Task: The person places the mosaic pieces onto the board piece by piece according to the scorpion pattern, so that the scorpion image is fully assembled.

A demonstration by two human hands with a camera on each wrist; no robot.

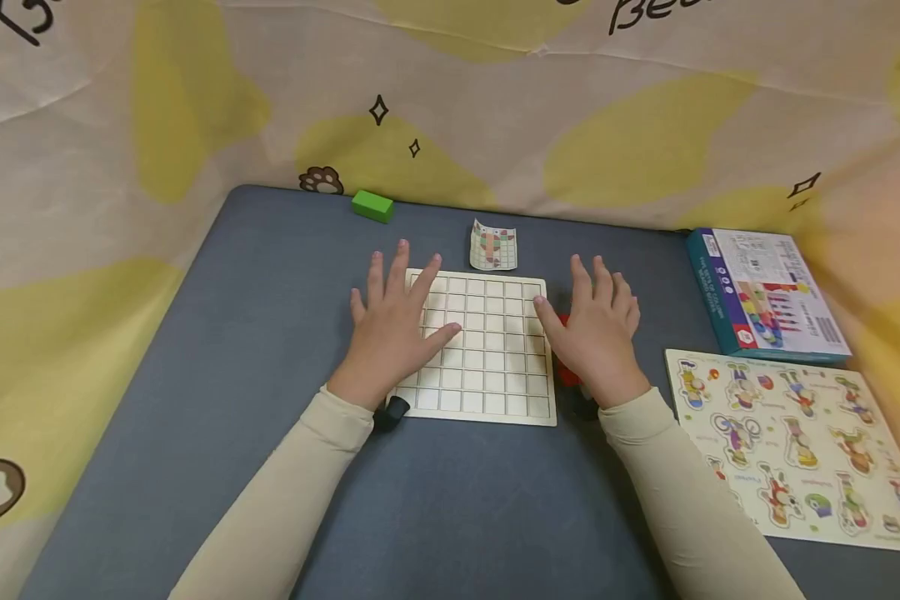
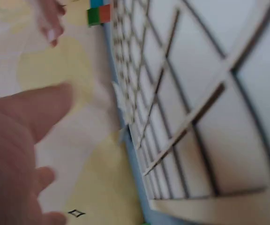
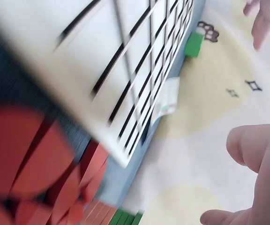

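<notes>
A pale square board [image 1: 487,350] with a raised grid lies flat on the dark table. My left hand [image 1: 392,329] is spread over its left edge, fingers straight and apart, holding nothing. At the board's right edge, my right hand [image 1: 596,329] is spread too, with its thumb near the rim. Whether either hand touches the board cannot be told. Red pieces [image 3: 27,154], some round-edged, lie beside the board under the right hand, with green pieces [image 3: 125,216] past them. Beyond the board's far edge sits a small creased card [image 1: 493,247] with a coloured pattern on a grid.
A green block [image 1: 372,206] is at the table's far edge. On the right are a teal and white box [image 1: 772,292] and a picture puzzle board [image 1: 802,442] with cartoon figures. A patterned cloth [image 1: 450,100] hangs behind the table [image 1: 450,508].
</notes>
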